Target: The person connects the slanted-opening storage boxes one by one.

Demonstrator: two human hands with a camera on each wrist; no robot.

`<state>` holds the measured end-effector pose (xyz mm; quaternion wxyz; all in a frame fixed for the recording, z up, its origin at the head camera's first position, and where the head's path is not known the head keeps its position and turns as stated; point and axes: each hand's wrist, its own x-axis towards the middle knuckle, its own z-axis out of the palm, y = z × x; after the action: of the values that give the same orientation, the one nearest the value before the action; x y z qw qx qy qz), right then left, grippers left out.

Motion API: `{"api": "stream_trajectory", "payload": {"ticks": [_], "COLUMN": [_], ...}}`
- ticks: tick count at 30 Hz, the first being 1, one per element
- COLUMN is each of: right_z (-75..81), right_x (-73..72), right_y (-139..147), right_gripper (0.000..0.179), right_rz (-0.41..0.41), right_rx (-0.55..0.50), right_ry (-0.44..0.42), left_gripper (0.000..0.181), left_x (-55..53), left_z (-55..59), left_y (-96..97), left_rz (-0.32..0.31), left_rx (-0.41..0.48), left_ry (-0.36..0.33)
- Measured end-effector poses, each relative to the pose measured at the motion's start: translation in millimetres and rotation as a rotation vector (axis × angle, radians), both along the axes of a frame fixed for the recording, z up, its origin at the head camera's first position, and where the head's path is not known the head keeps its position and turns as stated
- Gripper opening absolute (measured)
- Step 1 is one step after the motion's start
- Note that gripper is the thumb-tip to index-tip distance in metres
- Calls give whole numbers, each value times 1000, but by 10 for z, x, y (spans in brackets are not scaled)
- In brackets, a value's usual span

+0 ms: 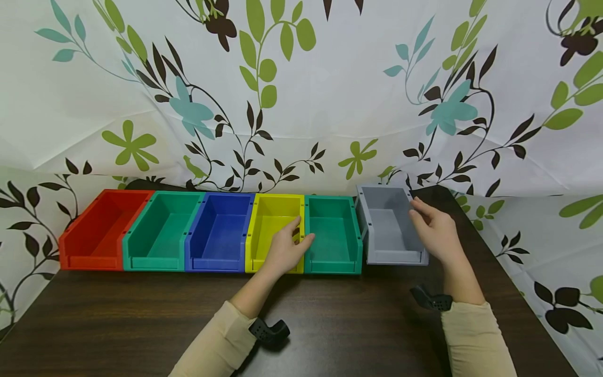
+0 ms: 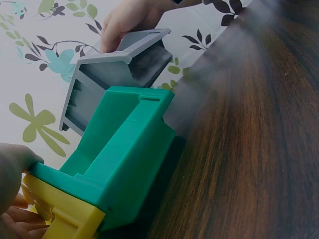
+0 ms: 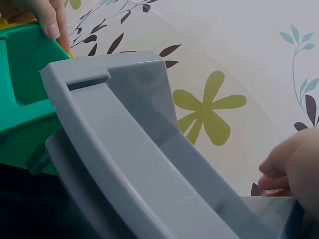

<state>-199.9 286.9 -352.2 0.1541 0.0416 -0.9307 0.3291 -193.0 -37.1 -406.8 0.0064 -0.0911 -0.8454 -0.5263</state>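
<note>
My right hand grips the right wall of a grey storage bin at the right end of a row. That bin is raised off the dark table and tilted, its left side close to the neighbouring green bin. My left hand pinches the adjoining walls of the yellow bin and this green bin, thumb on the green side and fingers inside the yellow one. In the left wrist view the grey bin leans above the green bin's far end. The bins' insides hold nothing visible.
Left of the yellow bin stand a blue bin, another green bin and a red bin, side by side. Beneath is a dark wooden table. A leaf-patterned cloth hangs close behind the row.
</note>
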Motion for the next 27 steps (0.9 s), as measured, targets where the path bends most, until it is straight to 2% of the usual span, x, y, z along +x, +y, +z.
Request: {"api": "stream_trajectory", "payload": {"ticks": [4,9,12,14,17,20,22,24,27], "right_z": [-3,27,40,35,-6,-82,-142,-192,-232], "right_x": [-2,21,41,51,56,40,21,1,-19], "right_y": [-3,-59,-144,-215,-328,-444,-515,-573,-629], "right_gripper": [44,65,77,78,66,45,38,36,35], "right_rz": [38,68,75,87,136,230,292,332,351], "right_rx": [10,92,195,262,308,241,175,119,67], "right_ry": [33,-102,-149,-104,61,263,346,375,340], "left_gripper": [64,64,64,64,64,63,63,63,62], "left_x": [-5,-3,0,0,-1,-3,-5,-6,-9], "left_z": [4,7,4,1,1,2,2,0,-10], "left_y": [0,1,3,2,0,-2,-4,-3,0], "left_rz": [2,0,-1,-3,-7,-9,-7,-6,-9], "left_rx": [-6,-9,-6,-4,0,1,3,4,6], "left_ry": [2,5,3,4,2,1,0,2,10]}}
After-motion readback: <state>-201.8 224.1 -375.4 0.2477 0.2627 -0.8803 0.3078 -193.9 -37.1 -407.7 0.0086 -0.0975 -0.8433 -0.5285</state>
